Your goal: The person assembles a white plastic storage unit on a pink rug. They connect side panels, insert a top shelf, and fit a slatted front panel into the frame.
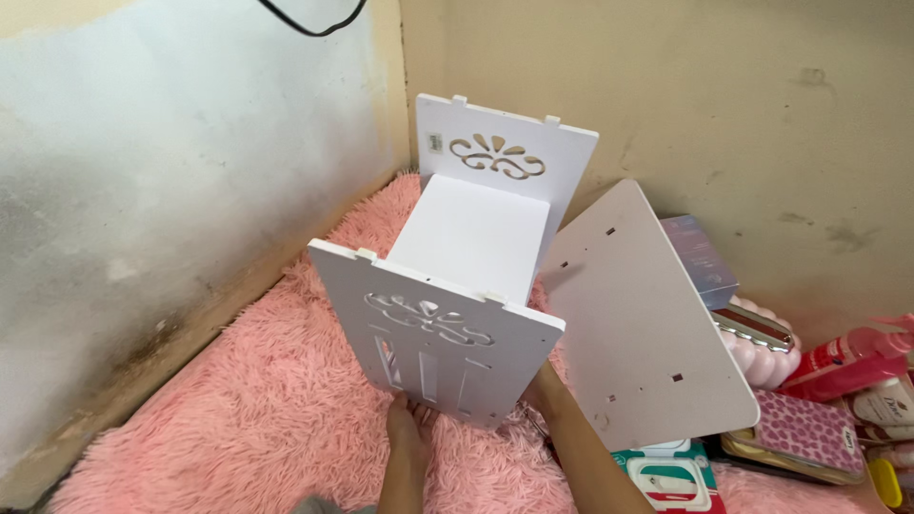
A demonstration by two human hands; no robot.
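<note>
A white shelf assembly point(471, 238) stands on a pink shaggy rug point(248, 419). It has two carved side panels with scroll cutouts: a near panel point(438, 333) and a far panel point(505, 152), joined by a flat white board between them. My left hand point(409, 424) touches the lower edge of the near panel, its fingers partly hidden behind the slots. My right hand point(545, 388) reaches under the near panel's right corner and is mostly hidden by it. Whether either hand grips the panel is unclear.
A loose white board with small slots point(643, 314) leans against the right wall. Beside it lie a pale box point(700, 257), pink padded items point(762, 357), a pink patterned wallet point(809, 433), bottles point(857, 357) and a wipes pack point(666, 476). Walls meet in the corner behind.
</note>
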